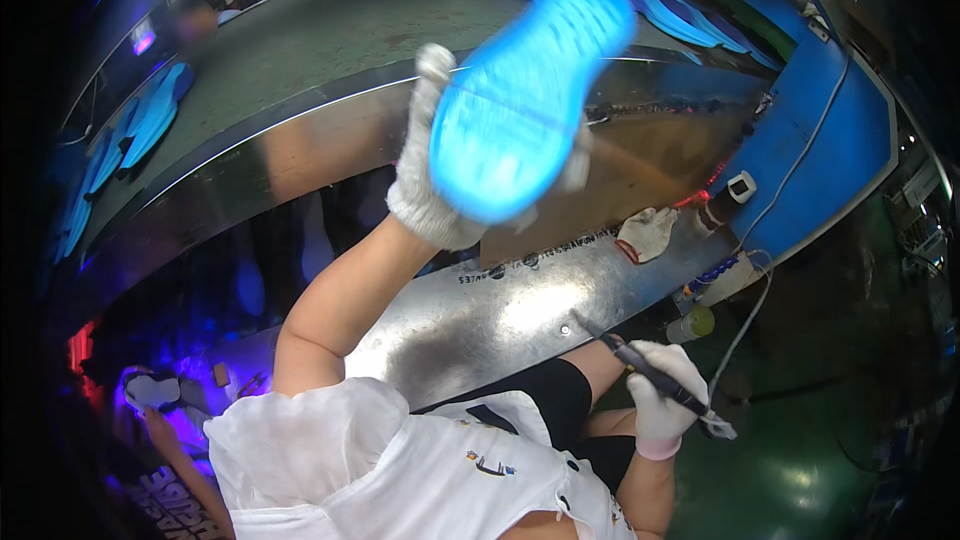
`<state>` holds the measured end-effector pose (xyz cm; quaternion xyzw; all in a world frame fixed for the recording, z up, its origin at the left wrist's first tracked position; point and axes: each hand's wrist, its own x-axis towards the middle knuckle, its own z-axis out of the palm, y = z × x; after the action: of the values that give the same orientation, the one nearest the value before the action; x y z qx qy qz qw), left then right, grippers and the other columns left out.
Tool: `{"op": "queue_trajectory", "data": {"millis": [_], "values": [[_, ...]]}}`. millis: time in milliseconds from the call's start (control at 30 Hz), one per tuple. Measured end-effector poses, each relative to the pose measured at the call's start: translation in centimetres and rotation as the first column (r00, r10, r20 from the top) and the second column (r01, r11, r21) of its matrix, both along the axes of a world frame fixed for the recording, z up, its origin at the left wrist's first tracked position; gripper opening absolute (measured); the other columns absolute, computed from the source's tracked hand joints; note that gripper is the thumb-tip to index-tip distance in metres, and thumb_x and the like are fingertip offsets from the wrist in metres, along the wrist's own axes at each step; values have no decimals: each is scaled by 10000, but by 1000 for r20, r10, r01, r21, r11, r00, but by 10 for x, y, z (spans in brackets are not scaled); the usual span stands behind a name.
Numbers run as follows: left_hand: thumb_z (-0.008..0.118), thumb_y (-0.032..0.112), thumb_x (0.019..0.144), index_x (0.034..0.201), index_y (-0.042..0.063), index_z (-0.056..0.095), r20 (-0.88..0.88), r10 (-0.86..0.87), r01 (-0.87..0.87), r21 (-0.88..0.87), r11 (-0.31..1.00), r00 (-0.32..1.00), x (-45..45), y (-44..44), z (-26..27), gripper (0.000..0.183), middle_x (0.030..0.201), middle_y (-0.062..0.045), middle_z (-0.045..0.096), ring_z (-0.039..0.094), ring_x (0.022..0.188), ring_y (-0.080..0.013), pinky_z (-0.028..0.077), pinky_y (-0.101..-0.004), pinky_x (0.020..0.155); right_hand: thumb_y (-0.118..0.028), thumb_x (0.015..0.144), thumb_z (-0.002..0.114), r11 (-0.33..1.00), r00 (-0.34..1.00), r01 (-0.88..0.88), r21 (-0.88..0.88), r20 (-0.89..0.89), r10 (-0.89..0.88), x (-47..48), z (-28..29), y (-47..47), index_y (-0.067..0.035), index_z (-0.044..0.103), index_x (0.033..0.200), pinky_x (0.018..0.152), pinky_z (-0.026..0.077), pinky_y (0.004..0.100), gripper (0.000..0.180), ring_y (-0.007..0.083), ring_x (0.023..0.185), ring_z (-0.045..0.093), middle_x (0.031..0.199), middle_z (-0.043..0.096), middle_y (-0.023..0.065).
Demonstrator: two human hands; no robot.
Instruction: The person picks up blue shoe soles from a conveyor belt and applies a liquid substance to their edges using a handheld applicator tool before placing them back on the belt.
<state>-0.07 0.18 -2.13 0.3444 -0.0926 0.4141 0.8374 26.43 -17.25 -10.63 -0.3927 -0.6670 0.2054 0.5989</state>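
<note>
My left hand point(427, 165), in a whitish knitted glove, is raised over the bench and grips a bright blue shoe sole point(525, 105). The sole is blurred; its broad end points down and left, and it hides part of the hand. At the lower right, beside my knee, my right hand point(667, 390), in a white glove, is closed around a dark corded pen-shaped tool point(656, 376). The tool's thin tip points up and left over the metal bench point(465, 330), apart from the sole.
Blue soles lie on the green conveyor belt point(300, 52). A spare glove point(646, 234) rests by brown cardboard point(637, 157). A blue panel point(817, 120), with a hanging cable, and a capped container point(690, 324) stand right. A co-worker's hand point(159, 424) holds a pale object, lower left.
</note>
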Motion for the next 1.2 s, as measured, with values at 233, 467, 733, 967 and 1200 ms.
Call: {"op": "queue_trajectory", "data": {"millis": [233,467,733,967,1200], "values": [[593,385,953,1245,-28,514,-501,588,-649,68,758,635,-25,-49,6,512,1082,-158,631,671,892,-203,558,-255,585,44,665,721,998,1000,-1,-66,8,2,-20,-22,5,22,663,895,696,531,309,238,234,735,665,822,691,131],[600,126,926,1369,53,507,111,708,-179,930,-322,-697,-179,-82,82,459,1151,-122,645,661,933,-210,539,-259,664,115,671,652,985,990,-39,-168,-137,16,-14,-38,12,68,647,942,720,523,310,275,229,760,649,870,676,162],[646,191,866,1070,66,679,333,-238,126,781,612,-912,-302,-116,111,242,1124,-168,684,655,1067,-379,542,-477,849,109,680,661,996,999,-13,-91,-50,8,-26,-46,14,62,638,912,649,500,268,238,169,708,611,841,648,120],[778,116,821,1036,19,654,-186,683,-542,763,-353,-706,-219,-103,60,266,975,-92,629,633,828,-111,520,-251,697,18,848,608,933,920,26,-360,-355,-163,-19,-50,9,57,614,1069,555,465,189,225,75,581,576,879,646,84],[683,98,800,991,72,663,523,808,141,852,-505,-272,-69,-144,-63,193,990,-130,668,657,905,-284,521,-362,786,62,867,593,869,781,108,-483,-500,-375,-6,-67,7,49,582,1093,519,458,190,227,90,535,567,911,674,141]]}}
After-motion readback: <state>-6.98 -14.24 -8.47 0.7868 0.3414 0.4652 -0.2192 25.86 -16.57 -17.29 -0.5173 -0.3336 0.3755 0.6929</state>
